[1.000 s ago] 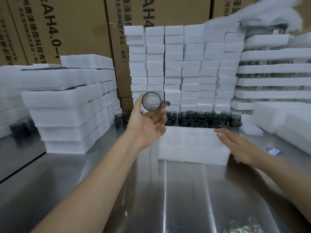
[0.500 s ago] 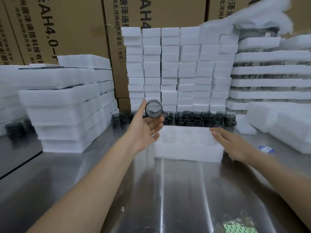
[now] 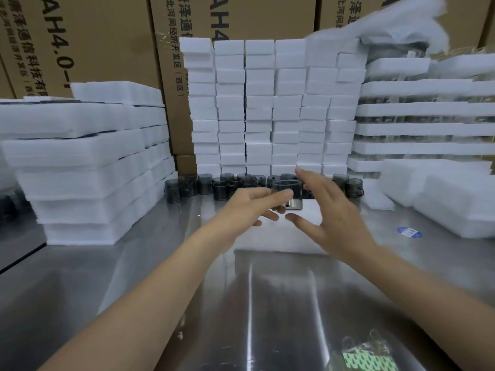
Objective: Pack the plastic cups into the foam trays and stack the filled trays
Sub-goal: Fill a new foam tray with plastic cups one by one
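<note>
Head view: my left hand (image 3: 249, 207) pinches one cup (image 3: 288, 195), thumb on its side.
Right hand (image 3: 332, 212): fingers spread wide, holding nothing, just beside the cup.
Tray (image 3: 270, 239): below both hands.

Location type: packing station in a warehouse or factory stockroom.

Indicators:
- A stainless-steel counter (image 3: 267, 303) occupies the 6 o'clock area.
- Brown shipping cartons (image 3: 107, 49) with printed lettering form the back wall from 10 to 1 o'clock.
- Foam trays (image 3: 80, 162) stand in tall stacks at 9 o'clock.
- White foam blocks (image 3: 267, 108) are stacked in columns at 12 o'clock.
- Layered trays (image 3: 423, 111) with dark contents between the layers stand at 2 o'clock.
- Smoky plastic cups (image 3: 203, 184) stand loose in a row at the foot of the blocks.
</note>
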Action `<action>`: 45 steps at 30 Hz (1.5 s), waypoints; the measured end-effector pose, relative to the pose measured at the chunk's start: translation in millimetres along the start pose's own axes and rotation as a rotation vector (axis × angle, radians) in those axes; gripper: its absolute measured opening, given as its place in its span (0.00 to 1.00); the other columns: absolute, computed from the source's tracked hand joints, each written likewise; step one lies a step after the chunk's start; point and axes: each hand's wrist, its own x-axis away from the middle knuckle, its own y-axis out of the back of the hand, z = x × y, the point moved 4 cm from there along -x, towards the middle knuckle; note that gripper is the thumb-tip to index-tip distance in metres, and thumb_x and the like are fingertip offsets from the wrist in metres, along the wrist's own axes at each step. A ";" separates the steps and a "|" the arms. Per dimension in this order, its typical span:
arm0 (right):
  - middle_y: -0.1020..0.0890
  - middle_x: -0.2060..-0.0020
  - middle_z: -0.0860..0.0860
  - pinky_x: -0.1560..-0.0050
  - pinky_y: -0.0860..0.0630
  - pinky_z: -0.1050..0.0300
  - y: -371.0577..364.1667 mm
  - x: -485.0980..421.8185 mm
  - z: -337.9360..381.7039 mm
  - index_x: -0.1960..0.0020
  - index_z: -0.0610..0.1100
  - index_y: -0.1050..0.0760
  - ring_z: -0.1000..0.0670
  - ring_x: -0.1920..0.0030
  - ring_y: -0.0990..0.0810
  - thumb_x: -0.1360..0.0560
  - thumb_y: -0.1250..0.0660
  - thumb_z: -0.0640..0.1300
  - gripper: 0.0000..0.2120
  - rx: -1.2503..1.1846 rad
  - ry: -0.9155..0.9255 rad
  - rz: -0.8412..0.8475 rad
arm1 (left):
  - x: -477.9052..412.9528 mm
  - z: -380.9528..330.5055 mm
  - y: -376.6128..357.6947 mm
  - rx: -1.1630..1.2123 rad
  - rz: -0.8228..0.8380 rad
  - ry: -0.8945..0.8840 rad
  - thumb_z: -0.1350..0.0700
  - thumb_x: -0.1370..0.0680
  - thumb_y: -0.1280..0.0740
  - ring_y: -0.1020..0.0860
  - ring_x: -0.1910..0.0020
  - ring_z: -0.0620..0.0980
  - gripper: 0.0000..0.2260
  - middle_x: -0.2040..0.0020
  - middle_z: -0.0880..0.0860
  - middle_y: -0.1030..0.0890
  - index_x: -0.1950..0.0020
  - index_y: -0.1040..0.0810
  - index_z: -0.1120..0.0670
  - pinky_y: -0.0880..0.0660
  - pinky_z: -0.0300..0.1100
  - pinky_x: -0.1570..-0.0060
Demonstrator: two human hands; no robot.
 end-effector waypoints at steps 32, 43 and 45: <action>0.25 0.33 0.64 0.43 0.20 0.54 -10.5 4.2 -15.8 0.24 0.57 0.29 0.59 0.38 0.23 0.23 0.25 0.51 0.29 -0.163 -0.115 0.093 | 15.0 -15.2 -5.9 -0.899 -0.346 -0.814 0.50 0.27 0.22 0.22 0.35 0.52 0.22 0.33 0.49 0.20 0.35 0.18 0.54 0.23 0.51 0.40; 0.21 0.34 0.62 0.39 0.21 0.47 -1.4 6.6 -15.7 0.26 0.57 0.26 0.55 0.36 0.23 0.26 0.24 0.54 0.29 -0.157 -0.139 0.073 | 13.5 -13.4 -12.3 -0.741 -0.312 -0.776 0.39 0.26 0.22 0.25 0.32 0.44 0.29 0.31 0.42 0.23 0.28 0.23 0.45 0.26 0.42 0.33; 0.21 0.35 0.62 0.41 0.21 0.48 -1.0 6.1 -15.9 0.27 0.57 0.25 0.56 0.40 0.22 0.26 0.26 0.58 0.28 -0.157 -0.167 0.072 | 8.2 -7.6 -9.4 -0.578 -0.271 -0.627 0.35 0.29 0.21 0.23 0.33 0.39 0.34 0.32 0.37 0.23 0.26 0.29 0.37 0.25 0.41 0.35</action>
